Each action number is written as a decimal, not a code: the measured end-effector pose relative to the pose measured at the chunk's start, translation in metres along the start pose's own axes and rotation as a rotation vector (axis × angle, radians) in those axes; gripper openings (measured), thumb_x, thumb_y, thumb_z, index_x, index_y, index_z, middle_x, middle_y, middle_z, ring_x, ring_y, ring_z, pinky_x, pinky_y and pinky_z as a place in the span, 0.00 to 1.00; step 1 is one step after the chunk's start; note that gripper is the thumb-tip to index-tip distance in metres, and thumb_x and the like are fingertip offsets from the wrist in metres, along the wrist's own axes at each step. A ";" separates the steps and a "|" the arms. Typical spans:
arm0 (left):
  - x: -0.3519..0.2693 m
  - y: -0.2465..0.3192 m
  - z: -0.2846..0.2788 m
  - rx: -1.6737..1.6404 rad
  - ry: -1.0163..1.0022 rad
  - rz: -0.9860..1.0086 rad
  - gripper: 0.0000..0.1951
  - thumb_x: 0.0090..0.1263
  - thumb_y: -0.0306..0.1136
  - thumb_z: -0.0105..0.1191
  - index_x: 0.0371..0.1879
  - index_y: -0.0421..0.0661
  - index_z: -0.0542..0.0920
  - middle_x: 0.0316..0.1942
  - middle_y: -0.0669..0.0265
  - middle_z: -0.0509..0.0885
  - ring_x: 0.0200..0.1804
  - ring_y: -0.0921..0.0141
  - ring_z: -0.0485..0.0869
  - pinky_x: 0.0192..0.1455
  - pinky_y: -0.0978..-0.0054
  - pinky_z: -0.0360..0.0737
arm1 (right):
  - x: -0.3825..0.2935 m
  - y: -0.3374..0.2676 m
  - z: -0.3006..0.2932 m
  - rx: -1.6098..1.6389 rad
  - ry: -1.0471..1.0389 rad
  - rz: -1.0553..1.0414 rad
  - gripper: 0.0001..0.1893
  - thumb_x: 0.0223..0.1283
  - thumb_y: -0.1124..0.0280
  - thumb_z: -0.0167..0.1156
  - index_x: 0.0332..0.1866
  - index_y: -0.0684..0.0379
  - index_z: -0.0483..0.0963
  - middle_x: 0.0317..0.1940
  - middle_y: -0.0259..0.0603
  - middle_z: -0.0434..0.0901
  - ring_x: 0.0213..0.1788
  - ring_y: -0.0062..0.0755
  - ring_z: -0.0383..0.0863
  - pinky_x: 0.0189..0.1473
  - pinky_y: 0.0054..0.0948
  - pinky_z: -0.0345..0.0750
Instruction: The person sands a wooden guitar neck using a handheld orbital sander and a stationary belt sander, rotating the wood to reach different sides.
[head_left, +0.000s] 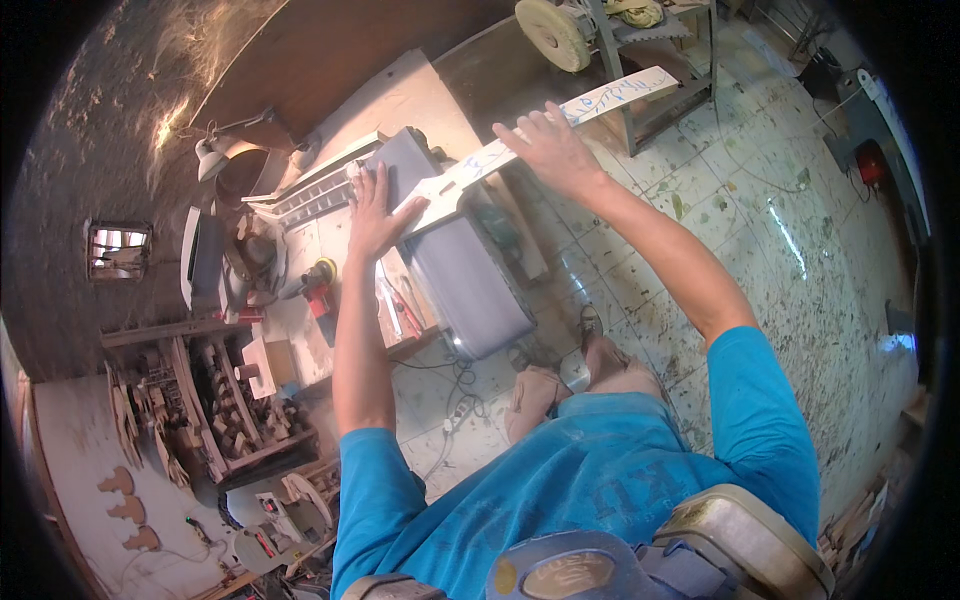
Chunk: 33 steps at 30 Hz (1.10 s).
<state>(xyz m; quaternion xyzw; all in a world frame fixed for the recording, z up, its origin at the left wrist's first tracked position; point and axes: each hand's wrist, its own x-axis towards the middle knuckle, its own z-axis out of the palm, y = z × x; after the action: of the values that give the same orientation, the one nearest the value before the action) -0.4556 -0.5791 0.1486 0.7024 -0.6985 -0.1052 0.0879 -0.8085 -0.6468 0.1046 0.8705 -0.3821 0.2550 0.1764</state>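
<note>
A long pale wooden workpiece (487, 161), painted or marked with blue vine-like lines, lies slantwise over a belt sander with a broad grey abrasive belt (472, 285). Near its left end the wood has a small slot and a shaped outline. My left hand (379, 214) bears on that end, thumb along the wood and fingers spread past it above the belt. My right hand (556, 154) grips the workpiece near its middle, fingers wrapped over the far edge. The right end sticks out beyond the machine. Whether the belt is running I cannot tell.
A red and black power sander (320, 300) and hand tools (397, 304) lie on the bench left of the belt. A buffing wheel (553, 36) stands on a metal frame at the top. Cables (457, 405) trail over the tiled floor (720, 247). A respirator (577, 566) hangs below my view.
</note>
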 end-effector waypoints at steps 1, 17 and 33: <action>-0.001 0.000 0.000 0.000 -0.003 0.002 0.61 0.63 0.77 0.59 0.88 0.49 0.50 0.87 0.41 0.44 0.89 0.50 0.38 0.87 0.44 0.39 | -0.002 0.000 -0.002 0.010 -0.011 0.002 0.28 0.67 0.74 0.56 0.74 0.54 0.72 0.49 0.40 0.79 0.58 0.40 0.78 0.76 0.51 0.66; -0.002 0.040 0.008 -0.007 0.056 -0.037 0.66 0.60 0.82 0.56 0.88 0.46 0.49 0.87 0.40 0.43 0.89 0.50 0.37 0.88 0.46 0.37 | -0.008 0.030 -0.005 0.035 -0.119 0.009 0.26 0.66 0.76 0.57 0.70 0.50 0.71 0.56 0.39 0.78 0.64 0.43 0.75 0.78 0.56 0.64; 0.021 0.083 0.026 -0.033 0.091 -0.057 0.54 0.72 0.80 0.41 0.89 0.56 0.48 0.88 0.46 0.42 0.89 0.52 0.39 0.87 0.42 0.34 | -0.004 0.094 -0.022 -0.030 -0.182 -0.107 0.21 0.66 0.78 0.57 0.63 0.49 0.74 0.52 0.34 0.80 0.64 0.41 0.77 0.79 0.57 0.62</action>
<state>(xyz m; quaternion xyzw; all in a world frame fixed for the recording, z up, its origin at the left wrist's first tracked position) -0.5429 -0.5999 0.1459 0.7246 -0.6715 -0.0871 0.1283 -0.8884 -0.6942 0.1300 0.9065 -0.3534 0.1595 0.1674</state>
